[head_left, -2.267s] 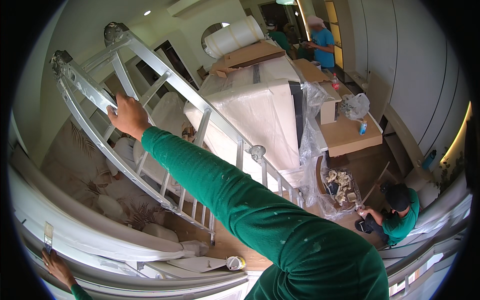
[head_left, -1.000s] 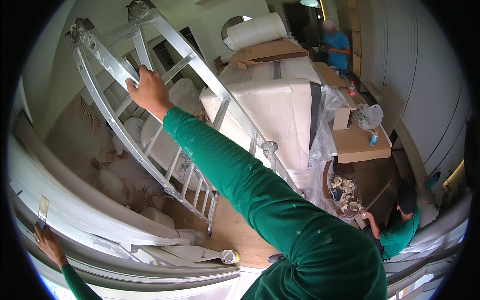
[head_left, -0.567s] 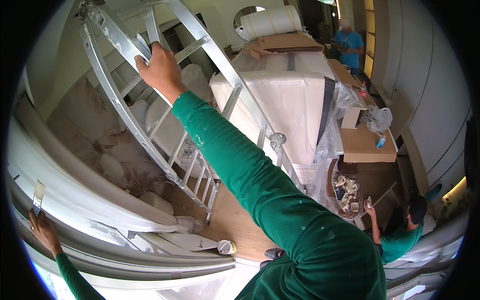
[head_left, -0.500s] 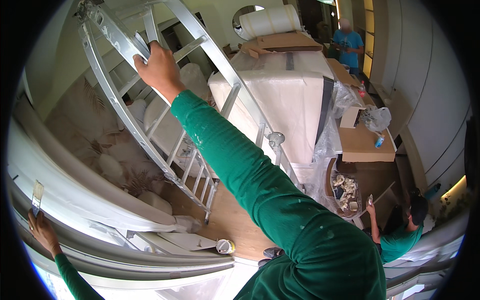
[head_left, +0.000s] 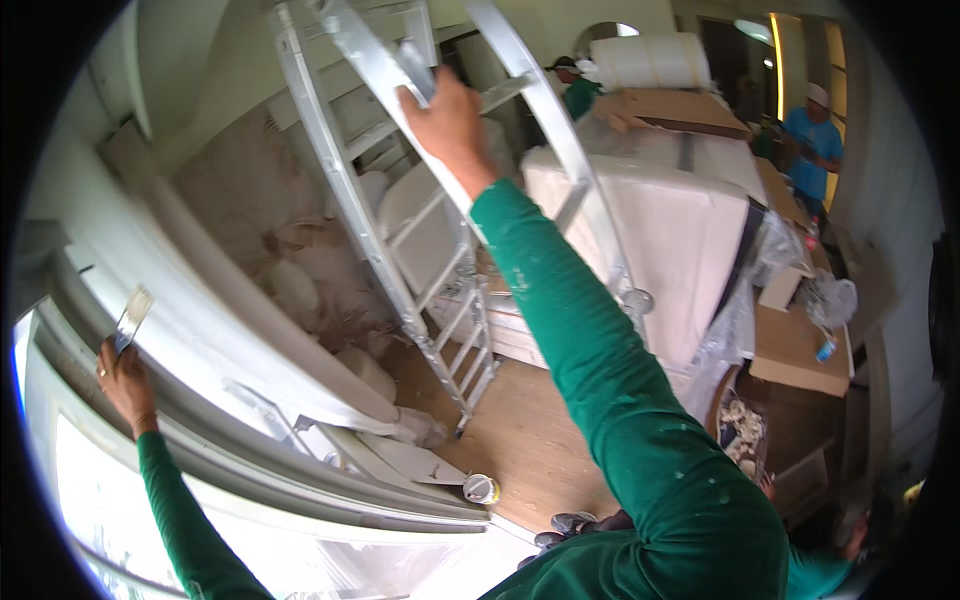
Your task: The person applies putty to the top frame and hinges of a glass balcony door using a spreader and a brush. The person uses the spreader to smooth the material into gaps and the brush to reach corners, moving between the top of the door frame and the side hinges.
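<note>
My right hand [head_left: 450, 125] is stretched out far ahead, closed around a side rail of the aluminium stepladder [head_left: 340, 180]. A flat grey piece juts up beside its fingers; whether it belongs to the ladder I cannot tell. At the left, my left hand [head_left: 125, 385] holds a paintbrush [head_left: 132, 312] by its handle, pale bristles pointing up. Behind the brush runs a long white curved surface [head_left: 230, 310], with grey tracks [head_left: 250, 465] below it. On the wooden floor stands a small open paint can [head_left: 481, 489], near my shoes.
Beyond the ladder stands a big wrapped block [head_left: 640, 230] with cardboard and a white roll [head_left: 650, 62] on top. Cardboard boxes [head_left: 800, 350] and clear plastic lie to its right. A person in blue [head_left: 812, 150] stands far right; a green sleeve [head_left: 815, 572] shows lower right.
The whole view has swung left, so the ladder and room sit further right. My right hand stays on the ladder; my left still holds the brush. Someone in a dark cap shows behind the ladder.
</note>
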{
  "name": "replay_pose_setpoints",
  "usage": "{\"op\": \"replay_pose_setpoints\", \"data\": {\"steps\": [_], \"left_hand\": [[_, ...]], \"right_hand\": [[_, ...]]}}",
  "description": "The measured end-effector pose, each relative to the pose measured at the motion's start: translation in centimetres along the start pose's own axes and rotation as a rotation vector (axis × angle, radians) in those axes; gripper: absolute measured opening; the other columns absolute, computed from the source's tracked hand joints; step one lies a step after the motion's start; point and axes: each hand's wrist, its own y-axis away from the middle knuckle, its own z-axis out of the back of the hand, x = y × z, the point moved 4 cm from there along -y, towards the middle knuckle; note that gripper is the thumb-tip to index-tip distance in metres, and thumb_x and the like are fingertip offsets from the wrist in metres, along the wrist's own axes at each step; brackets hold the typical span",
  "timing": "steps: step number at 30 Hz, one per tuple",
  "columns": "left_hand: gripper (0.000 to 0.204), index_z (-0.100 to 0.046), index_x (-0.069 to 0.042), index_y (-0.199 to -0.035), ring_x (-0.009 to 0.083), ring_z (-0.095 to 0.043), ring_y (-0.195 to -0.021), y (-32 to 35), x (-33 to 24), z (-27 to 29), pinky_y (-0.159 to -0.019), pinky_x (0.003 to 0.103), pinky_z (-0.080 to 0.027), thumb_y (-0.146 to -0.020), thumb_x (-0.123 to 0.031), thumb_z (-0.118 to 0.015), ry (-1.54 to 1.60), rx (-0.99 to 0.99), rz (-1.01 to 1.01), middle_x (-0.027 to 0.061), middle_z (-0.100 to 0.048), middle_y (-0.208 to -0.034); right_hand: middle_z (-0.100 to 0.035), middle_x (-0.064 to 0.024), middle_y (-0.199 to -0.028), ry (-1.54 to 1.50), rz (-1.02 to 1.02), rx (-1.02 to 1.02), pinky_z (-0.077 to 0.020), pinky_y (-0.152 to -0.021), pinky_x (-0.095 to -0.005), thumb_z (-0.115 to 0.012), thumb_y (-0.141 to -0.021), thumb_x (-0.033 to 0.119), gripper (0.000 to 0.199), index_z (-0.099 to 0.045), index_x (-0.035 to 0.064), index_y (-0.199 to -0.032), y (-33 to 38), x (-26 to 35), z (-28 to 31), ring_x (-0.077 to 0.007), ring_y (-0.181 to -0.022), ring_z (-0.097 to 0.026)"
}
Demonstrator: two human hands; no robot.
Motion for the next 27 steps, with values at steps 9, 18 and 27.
{"op": "replay_pose_setpoints", "data": {"steps": [9, 18, 27], "left_hand": [[0.007, -0.074, -0.017, -0.074, 0.0248, -0.056, -0.101, -1.5, -2.3, 4.1, -0.092, 0.041, -0.044, -0.070, -0.012, -0.070, 0.017, -0.025, -0.035, 0.0025, -0.058, -0.101], [0.016, -0.075, -0.019, -0.088, 0.0213, -0.055, -0.104, -0.5, -1.1, 0.9, -0.095, 0.038, -0.042, -0.073, -0.014, -0.071, -0.116, 0.080, -0.022, 0.0005, -0.058, -0.105], [0.013, -0.063, -0.009, -0.100, 0.0300, -0.055, -0.090, -0.3, -0.1, -1.2, -0.076, 0.044, -0.049, -0.086, -0.009, -0.065, 0.054, 0.074, -0.027, 0.0105, -0.056, -0.096]], "right_hand": [[-0.059, -0.0214, -0.145, -0.112, -0.167, -0.086, -0.0450, -0.110, -0.0418, -0.045, -0.110, 0.033, 0.049, -0.051, 0.0068, -0.150, -1.2, 0.0, 0.3, -0.0374, -0.130, -0.060], [-0.069, -0.0162, -0.121, -1.065, 0.221, 0.107, -0.0534, -0.095, -0.0448, -0.055, -0.100, 0.001, 0.037, -0.059, 0.0050, -0.137, 11.3, 32.3, -12.2, -0.0370, -0.113, -0.065], [-0.067, -0.0224, -0.116, -1.173, -0.100, 0.110, -0.0533, -0.092, -0.0490, -0.053, -0.098, 0.001, 0.034, -0.062, 0.0080, -0.130, 12.6, 47.9, -22.8, -0.0426, -0.108, -0.064]]}}
